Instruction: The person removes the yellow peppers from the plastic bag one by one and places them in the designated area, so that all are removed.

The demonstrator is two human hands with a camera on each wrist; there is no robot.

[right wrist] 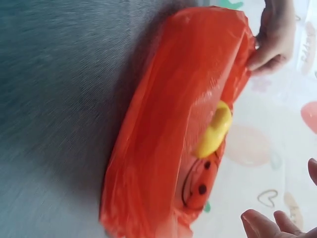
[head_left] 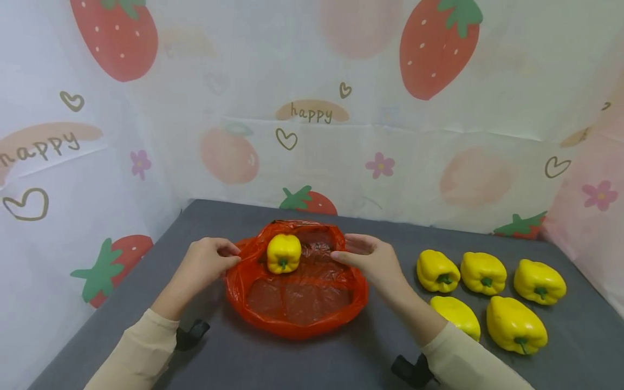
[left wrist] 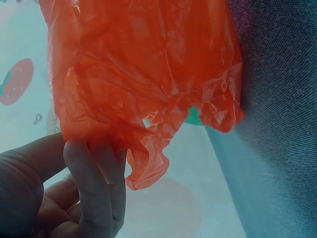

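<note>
A red plastic bag (head_left: pixel 298 328) lies wide-mouthed on the grey table, one yellow bell pepper (head_left: pixel 284 250) at the back left of its opening. My left hand (head_left: pixel 203 264) pinches the bag's left rim; the left wrist view shows the thumb and fingers (left wrist: pixel 89 183) at the crinkled plastic. Beside the right rim hovers my right hand (head_left: pixel 374 266), thumb and fingers spread with nothing between them. In the right wrist view its fingertips (right wrist: pixel 255 220) are apart from the bag (right wrist: pixel 158 119), where a printed smile and part of the pepper (right wrist: pixel 216 130) show.
Several yellow bell peppers (head_left: pixel 517 325) stand on the table at the right, one partly hidden by my right forearm. Dark wrist mounts (head_left: pixel 192 335) hang below both wrists. A white cloth wall (head_left: pixel 312 173) with fruit prints encloses the back and sides of the table.
</note>
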